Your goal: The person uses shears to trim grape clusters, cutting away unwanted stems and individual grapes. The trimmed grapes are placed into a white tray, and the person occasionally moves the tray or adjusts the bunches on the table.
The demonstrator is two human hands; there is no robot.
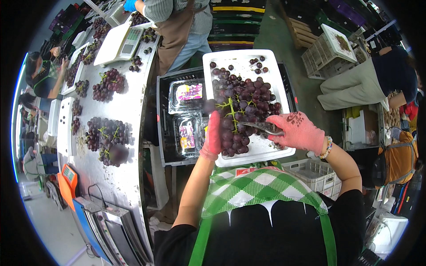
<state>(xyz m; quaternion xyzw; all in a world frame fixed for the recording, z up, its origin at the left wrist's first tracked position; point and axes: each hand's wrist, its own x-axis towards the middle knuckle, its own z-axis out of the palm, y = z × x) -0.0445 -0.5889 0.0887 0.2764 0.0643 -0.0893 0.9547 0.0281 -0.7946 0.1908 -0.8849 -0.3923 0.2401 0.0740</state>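
My left hand [212,137], in a pink glove, supports a bunch of dark red grapes [241,134] from its left side; the fingers beneath are hidden. The bunch's green stem [231,109] faces up. My right hand [294,129], also pink-gloved, grips small metal snips [263,126]. Their blades lie over the grapes and point at the stem. Below is a white foam tray [279,89] holding more grapes, with several loose berries [258,65] near its far end. The tray rests over a black crate [161,99] that contains clear plastic boxes [187,93] with printed labels.
To the left runs a metal table [133,89] with grape bunches [108,84], a white scale [114,43] and an orange scale [68,184]. A person in a brown apron [176,28] stands ahead. A white plastic crate [313,171] sits to my right, near a bending person [366,76].
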